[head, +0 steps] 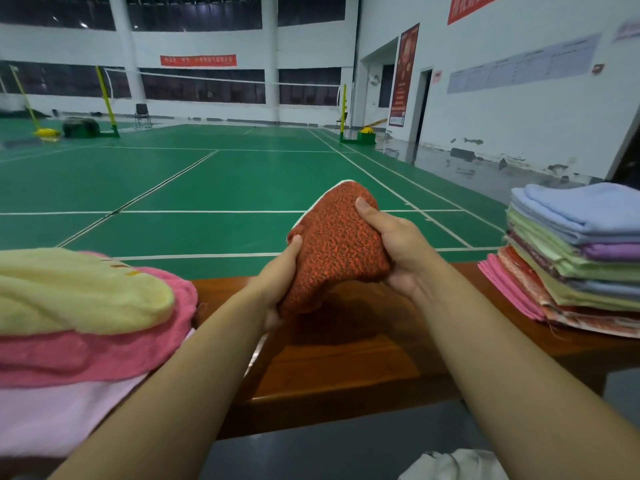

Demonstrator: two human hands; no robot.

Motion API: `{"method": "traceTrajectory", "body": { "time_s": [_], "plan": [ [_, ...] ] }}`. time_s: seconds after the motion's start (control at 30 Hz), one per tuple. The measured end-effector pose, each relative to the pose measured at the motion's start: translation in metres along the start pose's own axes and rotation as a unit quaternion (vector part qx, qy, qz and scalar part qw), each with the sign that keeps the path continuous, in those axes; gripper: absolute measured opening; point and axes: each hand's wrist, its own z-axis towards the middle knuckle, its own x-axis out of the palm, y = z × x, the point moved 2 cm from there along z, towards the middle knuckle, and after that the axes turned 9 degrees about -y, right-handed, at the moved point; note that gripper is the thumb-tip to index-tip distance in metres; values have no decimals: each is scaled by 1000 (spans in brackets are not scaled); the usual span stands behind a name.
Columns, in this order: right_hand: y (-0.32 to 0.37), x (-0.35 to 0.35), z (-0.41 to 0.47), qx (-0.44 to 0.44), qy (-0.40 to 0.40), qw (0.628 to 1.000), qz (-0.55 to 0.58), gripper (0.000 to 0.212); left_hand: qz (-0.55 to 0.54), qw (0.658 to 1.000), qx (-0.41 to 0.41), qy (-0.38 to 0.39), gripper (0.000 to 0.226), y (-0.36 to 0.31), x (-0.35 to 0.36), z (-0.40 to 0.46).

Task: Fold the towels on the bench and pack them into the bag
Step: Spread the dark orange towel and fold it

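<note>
Above the bench [346,368], both hands [398,247] grip an orange towel [336,247].

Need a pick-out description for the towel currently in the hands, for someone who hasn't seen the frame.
Find the brown wooden bench across the foreground. Above its middle, the left hand and right hand grip a bunched orange-red towel. Unlike the loose yellow and pink towels at left and the neat pastel stack at right, it is coarse, speckled and lifted off the bench.

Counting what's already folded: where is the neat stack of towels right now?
In the head view, the folded stack sits at the right end of the wooden bench, just right of the right hand.
</note>
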Motion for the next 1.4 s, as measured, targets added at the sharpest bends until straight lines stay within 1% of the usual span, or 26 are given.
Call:
{"method": "traceTrajectory", "body": {
  "time_s": [0.07,0.1,0.13,0.17,0.2,0.27,0.33,0.43,0.47,0.53,0.6,0.67,0.7,0.77,0.83,0.93,1.03,1.07,1.13,1.17,1.2,1.23,1.27,1.3,1.33,1.4],
  "plan": [
    [7,-2,-2,-12,-1,1000,24,45,-142,985,-67,66,58,0,12,-7],
    [10,-5,-3,-22,-6,999,28,49,-182,978,-74,77,57,0,16,-9],
    [12,-9,0,-39,-21,999,17,56,-204,974,-60,76,55,-1,20,-10],
    [15,-16,2,-59,-46,997,-15,62,-206,976,-31,57,53,-2,22,-8],
    [16,-23,4,-87,-78,991,-66,63,-195,981,7,21,52,-3,22,-7],
    [19,-36,5,-153,-110,968,-168,46,-155,980,103,-67,57,-7,19,-6],
    [19,-46,4,-192,-99,952,-218,28,-118,974,181,-73,53,-14,24,-13],
    [20,-58,8,-233,-81,928,-279,24,-14,961,267,-68,28,-21,38,-12],
    [23,-62,9,-237,-83,924,-288,23,14,958,279,-69,24,-23,44,-12],
    [37,-72,6,-233,-109,922,-291,22,50,958,272,-70,18,-27,58,-11],
    [55,-85,2,-222,-129,921,-292,28,66,962,257,-61,15,-35,74,-11],
    [76,-96,-4,-219,-119,918,-309,38,46,972,229,-37,18,-46,95,-10],
    [87,-101,-5,-226,-112,911,-328,42,31,975,218,-15,24,-53,108,-11],
    [116,-115,-5,-244,-106,888,-376,43,7,977,214,27,42,-64,136,-8],
    [148,-137,-2,-265,-117,858,-425,38,-2,972,225,65,51,-71,169,-10],
    [196,-181,8,-283,-150,802,-504,33,-3,964,239,119,46,-78,235,-7],
    [234,-231,16,-291,-201,738,-575,34,10,957,258,132,34,-85,306,3],
    [244,-248,18,-282,-218,724,-590,36,20,958,255,129,30,-84,328,7],
    [257,-279,22,-237,-241,706,-622,41,81,957,245,129,32,-75,366,17],
    [259,-292,23,-198,-241,698,-644,43,144,951,244,123,34,-68,378,21],
    [258,-302,25,-154,-238,687,-669,42,229,934,253,106,34,-61,388,24],
    [255,-308,25,-123,-236,672,-691,39,323,903,274,72,33,-56,394,26],
    [252,-309,26,-118,-241,657,-705,33,397,865,306,29,34,-55,396,26],
    [249,-309,27,-133,-245,651,-706,29,430,832,351,-3,38,-57,397,24],
    [245,-307,30,-154,-241,658,-696,31,434,810,395,-9,44,-59,399,24],
    [228,-305,39,-161,-198,671,-696,42,463,774,429,41,55,-54,404,33]
  ]
}}
